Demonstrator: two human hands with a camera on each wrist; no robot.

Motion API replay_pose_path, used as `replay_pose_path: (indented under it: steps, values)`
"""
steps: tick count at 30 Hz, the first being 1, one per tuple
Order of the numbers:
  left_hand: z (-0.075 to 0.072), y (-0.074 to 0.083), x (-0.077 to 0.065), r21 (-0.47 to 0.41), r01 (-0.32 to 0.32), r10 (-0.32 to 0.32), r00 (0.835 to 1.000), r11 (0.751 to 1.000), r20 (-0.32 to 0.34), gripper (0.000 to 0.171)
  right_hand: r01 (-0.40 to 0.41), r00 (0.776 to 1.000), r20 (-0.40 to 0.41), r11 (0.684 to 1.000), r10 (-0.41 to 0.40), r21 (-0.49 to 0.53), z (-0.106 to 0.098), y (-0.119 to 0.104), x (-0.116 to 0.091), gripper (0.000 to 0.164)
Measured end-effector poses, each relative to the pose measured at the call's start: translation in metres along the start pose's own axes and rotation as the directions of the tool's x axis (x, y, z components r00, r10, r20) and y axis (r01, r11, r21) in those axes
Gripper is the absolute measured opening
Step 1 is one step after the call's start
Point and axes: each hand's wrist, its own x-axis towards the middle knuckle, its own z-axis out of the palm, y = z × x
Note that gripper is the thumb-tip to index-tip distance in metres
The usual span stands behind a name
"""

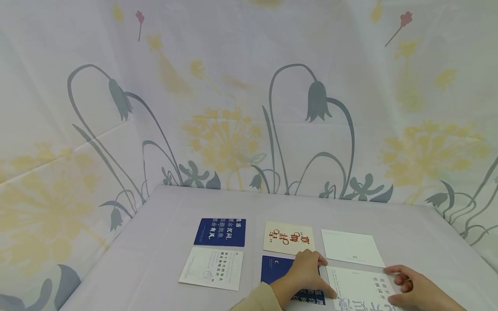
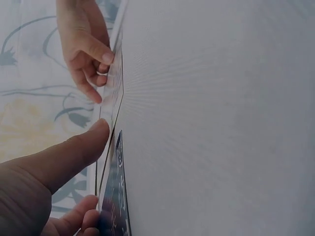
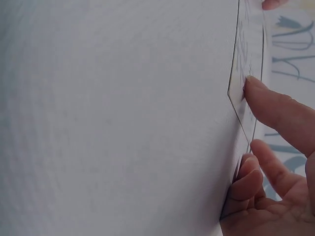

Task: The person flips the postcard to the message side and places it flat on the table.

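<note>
White lettered card [image 1: 359,285]: flat on table [image 1: 128,268], lower right of the card group, between both hands. Left hand [image 1: 305,272]: thumb and forefinger spread wide along left edge, rest of hand over dark blue card [image 1: 272,268]. Right hand [image 1: 416,288]: thumb and forefinger likewise wide apart, thumb on face near right edge, forefinger by far right corner. Narrow gap to plain white card [image 1: 352,247] beyond. Broader lane between cream card [image 1: 288,238] and navy card [image 1: 219,232]; wide room leftward, from navy card to table's left edge.
</note>
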Motion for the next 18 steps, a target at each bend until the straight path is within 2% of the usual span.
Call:
replay_pose_path:
  steps: [4,10,15,18]
  values:
    - [0.0002,0.0028,-0.0004,0.038,0.012,-0.012,1.0,0.999,-0.005,0.048,0.032,0.999,0.026,0.999,-0.032,-0.006,-0.0014,0.0001,0.0003,0.067]
    - [0.0008,0.0041,-0.0005,0.048,0.022,-0.022,1.0,0.999,-0.006,0.047,0.054,0.998,0.042,0.999,-0.054,0.003,-0.003,-0.0002,-0.0002,0.063]
    - [0.0014,0.0037,-0.0007,0.049,0.004,-0.003,1.0,0.999,-0.006,0.05,0.104,0.992,0.072,0.995,-0.103,-0.005,-0.005,0.0013,-0.0009,0.058]
    - [0.0015,0.0038,-0.0004,0.042,-0.016,0.016,1.0,0.999,0.0,0.05,0.102,0.991,0.082,0.995,-0.102,0.011,-0.0052,0.002,-0.0009,0.058]
